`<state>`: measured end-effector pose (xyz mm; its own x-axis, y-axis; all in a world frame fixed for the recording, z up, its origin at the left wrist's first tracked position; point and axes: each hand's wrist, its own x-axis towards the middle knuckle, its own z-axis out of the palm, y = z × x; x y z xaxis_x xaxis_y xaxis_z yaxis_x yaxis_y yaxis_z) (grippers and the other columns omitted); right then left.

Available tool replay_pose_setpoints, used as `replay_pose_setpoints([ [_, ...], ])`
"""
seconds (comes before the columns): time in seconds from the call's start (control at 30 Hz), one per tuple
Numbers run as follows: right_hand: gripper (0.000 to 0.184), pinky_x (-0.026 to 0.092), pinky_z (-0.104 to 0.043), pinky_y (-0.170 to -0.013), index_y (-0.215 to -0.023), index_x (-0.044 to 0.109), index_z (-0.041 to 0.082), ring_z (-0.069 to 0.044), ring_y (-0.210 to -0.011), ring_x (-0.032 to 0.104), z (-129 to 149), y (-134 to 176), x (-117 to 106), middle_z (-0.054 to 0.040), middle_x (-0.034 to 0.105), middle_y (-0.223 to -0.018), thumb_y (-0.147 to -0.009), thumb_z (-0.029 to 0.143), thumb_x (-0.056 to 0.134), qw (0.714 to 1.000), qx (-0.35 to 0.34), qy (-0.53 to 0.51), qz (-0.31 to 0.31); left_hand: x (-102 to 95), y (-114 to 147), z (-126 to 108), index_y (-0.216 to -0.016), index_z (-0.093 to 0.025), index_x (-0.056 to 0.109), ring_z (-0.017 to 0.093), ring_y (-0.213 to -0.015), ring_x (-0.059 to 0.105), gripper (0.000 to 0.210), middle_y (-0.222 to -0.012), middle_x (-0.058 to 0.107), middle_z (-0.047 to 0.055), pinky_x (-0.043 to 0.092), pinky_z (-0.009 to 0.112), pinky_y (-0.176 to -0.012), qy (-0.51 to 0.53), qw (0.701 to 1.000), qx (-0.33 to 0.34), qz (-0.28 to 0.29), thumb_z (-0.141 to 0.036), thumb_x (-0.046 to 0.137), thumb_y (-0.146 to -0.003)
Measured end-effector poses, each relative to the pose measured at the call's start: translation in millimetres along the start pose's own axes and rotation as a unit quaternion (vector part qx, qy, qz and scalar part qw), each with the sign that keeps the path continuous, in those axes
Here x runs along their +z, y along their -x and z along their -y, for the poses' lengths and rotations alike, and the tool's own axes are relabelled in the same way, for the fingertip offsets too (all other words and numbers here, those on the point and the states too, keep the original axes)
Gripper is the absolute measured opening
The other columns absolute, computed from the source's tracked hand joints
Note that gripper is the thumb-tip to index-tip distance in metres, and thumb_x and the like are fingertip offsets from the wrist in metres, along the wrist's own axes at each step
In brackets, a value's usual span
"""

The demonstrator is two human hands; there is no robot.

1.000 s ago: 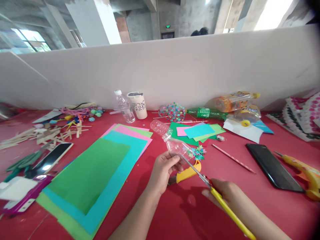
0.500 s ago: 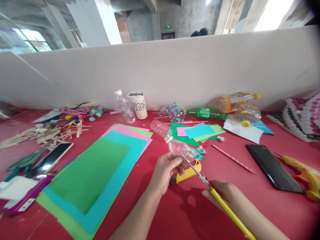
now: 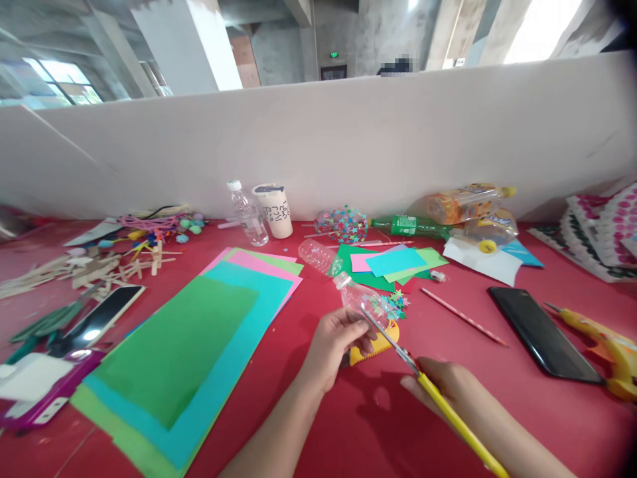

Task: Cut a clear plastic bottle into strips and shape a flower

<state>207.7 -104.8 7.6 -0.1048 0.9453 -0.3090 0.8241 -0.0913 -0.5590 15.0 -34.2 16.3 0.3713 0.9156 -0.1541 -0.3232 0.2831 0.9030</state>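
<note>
At center of frame, I pinch clear plastic bottle (image 3: pixel 362 299) in fingers of left hand (image 3: pixel 341 338); at lower right, my right hand (image 3: pixel 450 375) grips yellow-handled scissors (image 3: pixel 432 392), blades overlapping bottle. Yellow toothed tool (image 3: pixel 374 350) lies beside left fingers on red bench (image 3: pixel 355 431).

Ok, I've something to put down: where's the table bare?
Bare red table shows between the paper sheets and the left hand, and between the right hand and the black phone, nearer than the striped straw. It is crowded around the scissors and clear bottle, along the wall, and at far left among wooden sticks.
</note>
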Motion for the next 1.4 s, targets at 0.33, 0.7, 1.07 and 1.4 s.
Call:
replay_pose_setpoints([
  [0.33,0.048,0.022,-0.024,-0.049,-0.062,0.038,0.02,-0.011,-0.053,0.028,-3,-1,0,0.0044,0.035,-0.055,-0.081,0.064,0.038,1.0,-0.007,-0.014,0.008,4.8,2,-1,-0.074,-0.012,0.061,0.011,-0.051,0.059,0.01,-0.067,0.068,0.005,0.045,0.023,-0.054,-0.005,1.0,-0.01,0.006,-0.022,0.064,-0.075],
  [0.7,0.047,0.02,-0.024,-0.05,-0.062,0.035,0.02,-0.011,-0.057,0.023,-1,0,-2,0.0055,0.027,-0.057,-0.081,0.062,0.041,1.0,0.004,-0.025,0.002,9.3,2,0,-0.075,-0.012,0.061,0.012,-0.051,0.06,0.012,-0.067,0.068,0.005,0.046,0.024,-0.053,-0.021,1.0,-0.019,0.003,-0.023,0.065,-0.074],
  [1.07,0.046,0.025,-0.023,-0.05,-0.064,0.042,0.019,-0.011,-0.056,0.027,-2,-1,0,0.0043,0.034,-0.057,-0.083,0.061,0.038,0.999,-0.005,-0.041,0.004,9.7,2,9,-0.076,-0.012,0.062,0.013,-0.053,0.06,0.013,-0.07,0.069,0.006,0.047,0.026,-0.055,-0.05,0.998,-0.02,0.025,-0.024,0.066,-0.075],
  [1.4,0.043,0.025,-0.022,-0.048,-0.062,0.044,0.018,-0.011,-0.056,0.028,-3,-1,0,0.0045,0.032,-0.056,-0.082,0.056,0.044,0.998,-0.008,-0.052,-0.015,9.9,2,9,-0.076,-0.013,0.062,0.012,-0.053,0.06,0.013,-0.07,0.069,0.006,0.047,0.025,-0.055,-0.049,0.998,-0.017,0.023,-0.025,0.065,-0.075],
])
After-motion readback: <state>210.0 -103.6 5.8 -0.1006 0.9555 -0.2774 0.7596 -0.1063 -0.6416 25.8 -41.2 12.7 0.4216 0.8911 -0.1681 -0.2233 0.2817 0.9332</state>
